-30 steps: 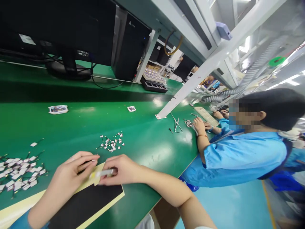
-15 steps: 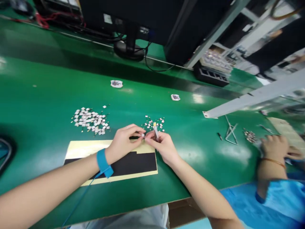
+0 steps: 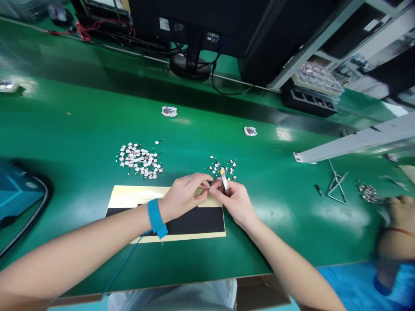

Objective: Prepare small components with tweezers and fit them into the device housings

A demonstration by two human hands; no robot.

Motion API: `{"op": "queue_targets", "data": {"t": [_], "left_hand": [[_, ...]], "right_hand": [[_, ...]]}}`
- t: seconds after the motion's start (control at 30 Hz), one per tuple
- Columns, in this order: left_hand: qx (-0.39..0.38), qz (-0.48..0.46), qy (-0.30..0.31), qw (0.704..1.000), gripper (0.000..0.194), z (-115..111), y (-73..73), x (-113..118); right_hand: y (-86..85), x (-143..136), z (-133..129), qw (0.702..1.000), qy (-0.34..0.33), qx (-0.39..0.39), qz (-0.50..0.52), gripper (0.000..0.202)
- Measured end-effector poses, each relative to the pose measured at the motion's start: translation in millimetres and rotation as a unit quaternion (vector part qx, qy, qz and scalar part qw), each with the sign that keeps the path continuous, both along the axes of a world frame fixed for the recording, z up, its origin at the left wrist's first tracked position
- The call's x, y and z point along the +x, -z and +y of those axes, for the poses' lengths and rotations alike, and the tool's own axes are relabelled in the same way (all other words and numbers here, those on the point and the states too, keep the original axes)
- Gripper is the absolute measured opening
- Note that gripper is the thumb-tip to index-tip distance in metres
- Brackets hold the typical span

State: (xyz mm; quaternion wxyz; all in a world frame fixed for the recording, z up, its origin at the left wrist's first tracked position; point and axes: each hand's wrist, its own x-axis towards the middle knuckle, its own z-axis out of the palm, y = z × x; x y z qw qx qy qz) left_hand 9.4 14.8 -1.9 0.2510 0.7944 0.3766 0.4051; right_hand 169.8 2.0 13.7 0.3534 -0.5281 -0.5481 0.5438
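Note:
My left hand point(image 3: 184, 196), with a blue wrist strap point(image 3: 157, 218), pinches a small whitish part with a dark end point(image 3: 208, 187) at its fingertips. Close against it, my right hand point(image 3: 236, 202) has its thumb and forefinger pressed together at the same part. Metal tweezers point(image 3: 224, 180) with a yellowish end are tucked in my right hand, pointing up and away. Both hands are over the upper edge of a pale yellow sheet point(image 3: 125, 196) with a black band point(image 3: 201, 220). A small cluster of white parts with short leads point(image 3: 216, 167) lies just beyond my fingertips.
A larger pile of similar parts point(image 3: 139, 160) lies left. Two small white-rimmed pieces point(image 3: 169, 111) sit farther back, before a monitor stand point(image 3: 191, 65). A slanting metal post point(image 3: 350, 139) stands right, near a wire stand point(image 3: 337, 185) and a co-worker's hand point(image 3: 400, 216). A blue machine point(image 3: 19, 190) is left.
The view has swung left, so everything sits farther right and more of the blue machine shows. My hands stay together at the small part, with slight finger shifts.

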Motion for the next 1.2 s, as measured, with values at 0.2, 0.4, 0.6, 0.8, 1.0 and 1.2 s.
{"op": "queue_targets", "data": {"t": [0.2, 0.4, 0.6, 0.8, 1.0, 1.2], "left_hand": [[0.005, 0.013, 0.000, 1.000, 0.025, -0.6, 1.1, 0.7], [0.009, 0.023, 0.005, 1.000, 0.019, 0.0, 0.3, 0.8], [0.025, 0.042, 0.010, 0.999, 0.015, -0.2, 3.2, 1.0], [0.049, 0.053, 0.012, 0.997, 0.012, -1.2, 2.1, 1.3], [0.052, 0.049, 0.030, 0.997, 0.012, -2.0, -2.1, 0.7], [0.012, 0.027, 0.022, 0.999, 0.013, -2.8, -1.0, 0.1]], "right_hand": [[0.9, -0.8, -1.7, 1.000, 0.014, -0.006, -0.020, 0.016], [0.9, 1.2, -1.6, 0.999, -0.002, -0.006, -0.040, 0.016], [-0.3, 0.7, -0.6, 0.998, -0.010, -0.005, -0.058, 0.016], [-3.8, -3.8, -2.6, 0.997, 0.014, -0.014, -0.074, 0.009], [1.0, -3.0, 0.5, 0.999, 0.020, -0.032, 0.006, 0.017], [2.3, 4.6, 3.6, 0.995, 0.013, -0.058, 0.077, 0.030]]}}
